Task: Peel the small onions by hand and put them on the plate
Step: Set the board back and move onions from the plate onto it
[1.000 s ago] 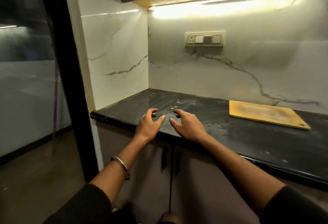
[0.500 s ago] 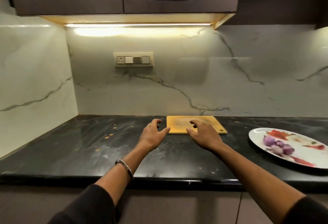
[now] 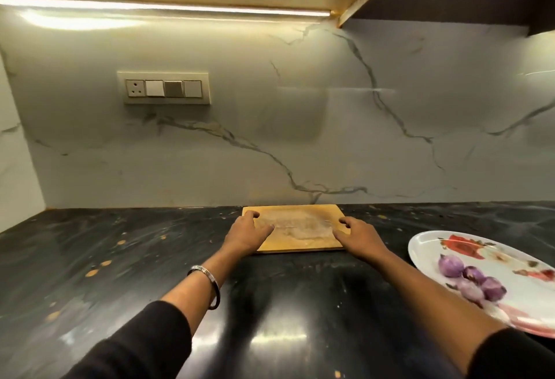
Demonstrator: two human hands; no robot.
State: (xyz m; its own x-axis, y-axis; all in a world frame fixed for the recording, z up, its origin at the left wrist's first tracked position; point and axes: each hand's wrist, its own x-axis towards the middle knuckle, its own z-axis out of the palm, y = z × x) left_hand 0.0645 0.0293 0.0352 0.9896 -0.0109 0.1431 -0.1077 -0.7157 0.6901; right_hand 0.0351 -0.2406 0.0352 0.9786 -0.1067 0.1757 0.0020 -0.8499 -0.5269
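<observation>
Both your hands at the cutting board, onions on the plate to the right.

Your left hand (image 3: 247, 233) sits at the left edge of the cutting board (image 3: 295, 230), fingers loosely curled, thumb over the top; can't tell if it grips. Right hand (image 3: 359, 236) at the board's right edge, same loose curl, grip unclear. Plate (image 3: 432, 246) lies on the counter (image 3: 120, 258) just right of your right forearm, w/ four small purple onions (image 3: 470, 279) clustered on it, apart from both hands.
</observation>
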